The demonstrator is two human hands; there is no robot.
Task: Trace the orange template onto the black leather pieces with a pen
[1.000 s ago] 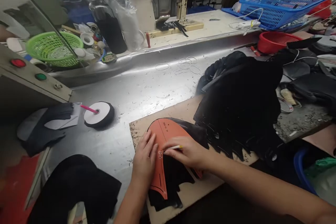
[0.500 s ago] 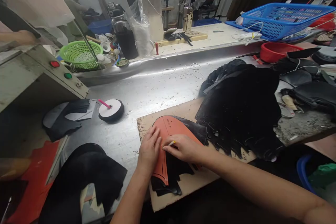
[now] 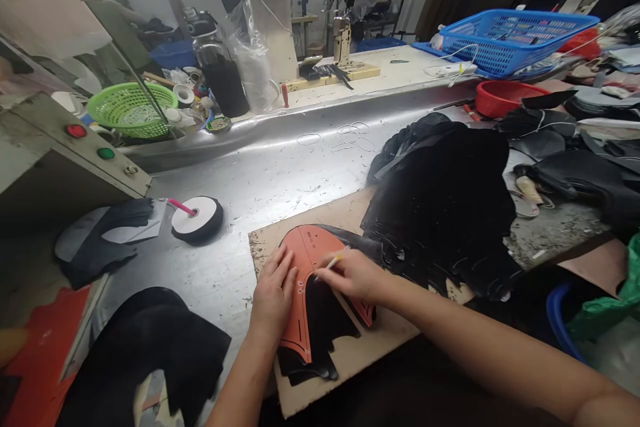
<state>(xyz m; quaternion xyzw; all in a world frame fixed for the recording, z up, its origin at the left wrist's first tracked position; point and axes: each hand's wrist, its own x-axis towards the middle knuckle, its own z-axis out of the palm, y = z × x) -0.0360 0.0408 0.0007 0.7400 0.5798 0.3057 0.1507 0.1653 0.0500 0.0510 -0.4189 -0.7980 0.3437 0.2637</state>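
An orange U-shaped template (image 3: 310,250) with slots and small printed marks lies over a black leather piece (image 3: 325,313) on a tan board (image 3: 355,353). My left hand (image 3: 271,293) rests flat along the template's left side, fingers stretched out. Pinched in my right hand (image 3: 356,276) is a slim white-and-yellow pen (image 3: 341,256). Its tip is close to the template's inner curve; whether it touches the leather cannot be made out. A large fanned stack of black pieces (image 3: 445,200) lies just to the right, partly on the board.
Left of the board are a black tape roll (image 3: 200,219) and more black cut pieces (image 3: 150,330). A sewing machine (image 3: 343,40) stands behind, with a green basket (image 3: 133,107) at back left. A blue basket (image 3: 515,43) and red bowl (image 3: 510,99) sit at back right.
My right hand has shifted to the upper right along the template's inner curve, uncovering more black leather. The pen is tilted differently. My left hand stays on the template; the whole view has shifted slightly.
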